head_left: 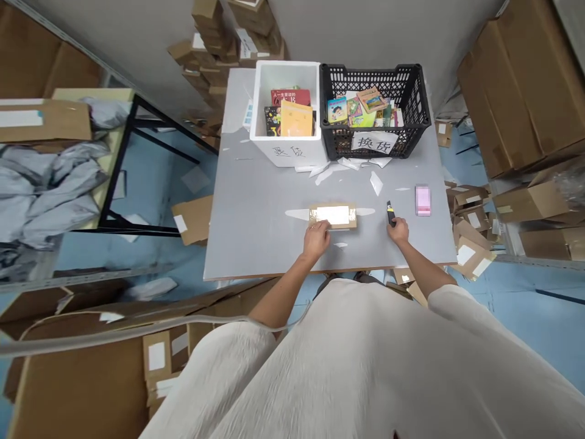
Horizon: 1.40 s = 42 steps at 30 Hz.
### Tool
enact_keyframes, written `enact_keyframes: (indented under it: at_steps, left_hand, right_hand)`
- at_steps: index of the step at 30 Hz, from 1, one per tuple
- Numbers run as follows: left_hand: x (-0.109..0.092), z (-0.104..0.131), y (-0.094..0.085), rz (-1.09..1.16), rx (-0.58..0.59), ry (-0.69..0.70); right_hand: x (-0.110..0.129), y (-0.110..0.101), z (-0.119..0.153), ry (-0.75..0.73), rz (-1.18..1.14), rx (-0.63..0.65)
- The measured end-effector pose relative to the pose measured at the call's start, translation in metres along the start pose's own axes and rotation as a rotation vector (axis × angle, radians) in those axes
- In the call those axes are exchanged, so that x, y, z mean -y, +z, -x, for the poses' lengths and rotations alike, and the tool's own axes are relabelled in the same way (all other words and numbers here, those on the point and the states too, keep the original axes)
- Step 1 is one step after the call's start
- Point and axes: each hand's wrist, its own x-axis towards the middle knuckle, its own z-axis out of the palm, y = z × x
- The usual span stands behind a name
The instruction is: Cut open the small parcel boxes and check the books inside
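Observation:
A small cardboard box (333, 215) with a white label and shiny tape lies on the grey table (256, 225) in front of me. My left hand (317, 238) grips its front left part, with fingers bent over the edge and label. To the right, my right hand (398, 230) is closed round a black and yellow utility knife (390, 214), whose tip points away from me. The knife is apart from the box. Part of the box's near left corner is hidden under my left fingers.
At the back of the table stand a white foam bin (287, 149) and a black plastic crate (325, 137), both with books inside. A phone (423, 200) lies at the right. Paper scraps (375, 183) are scattered about. Cardboard boxes (473, 244) crowd the floor.

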Motion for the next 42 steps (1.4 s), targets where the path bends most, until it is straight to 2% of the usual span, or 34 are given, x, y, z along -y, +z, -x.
enact_keyframes:
  at_steps: [7, 12, 17, 22, 25, 28, 33, 36, 39, 42]
  left_hand:
    - [-0.006, 0.005, 0.001, -0.023, 0.028, -0.042]
    - [-0.010, 0.006, 0.000, -0.057, 0.050, -0.061]
    - [-0.010, 0.005, -0.001, -0.058, 0.052, -0.046]
    - [-0.008, 0.004, -0.001, -0.048, 0.064, -0.039]
    - [-0.006, 0.005, -0.001, -0.039, 0.071, -0.032]
    - [-0.005, 0.005, -0.001, -0.034, 0.061, -0.010]
    - [-0.001, 0.003, -0.001, -0.034, 0.022, 0.054]
    - [0.002, 0.002, 0.000, -0.010, 0.023, 0.090]
    - [0.005, 0.003, 0.001, 0.022, 0.028, 0.127]
    - [0.008, 0.005, 0.003, 0.042, 0.035, 0.167]
  right_hand:
    - [-0.006, 0.011, -0.010, -0.089, 0.110, 0.018]
    - [-0.009, 0.016, -0.017, -0.143, 0.070, 0.008]
    - [-0.006, 0.014, -0.023, -0.103, 0.027, -0.008]
    - [-0.001, 0.000, -0.024, -0.011, -0.004, 0.013]
    - [0.001, -0.011, -0.019, 0.079, -0.117, 0.033]
    - [0.007, -0.020, -0.012, 0.126, -0.349, 0.024]
    - [0.034, -0.040, -0.002, 0.159, -0.667, 0.002]
    - [0.059, -0.056, 0.007, 0.065, -0.732, 0.028]
    - [0.088, -0.069, 0.022, -0.159, -0.703, 0.096]
    - [0.119, -0.075, 0.041, -0.401, -0.555, 0.168]
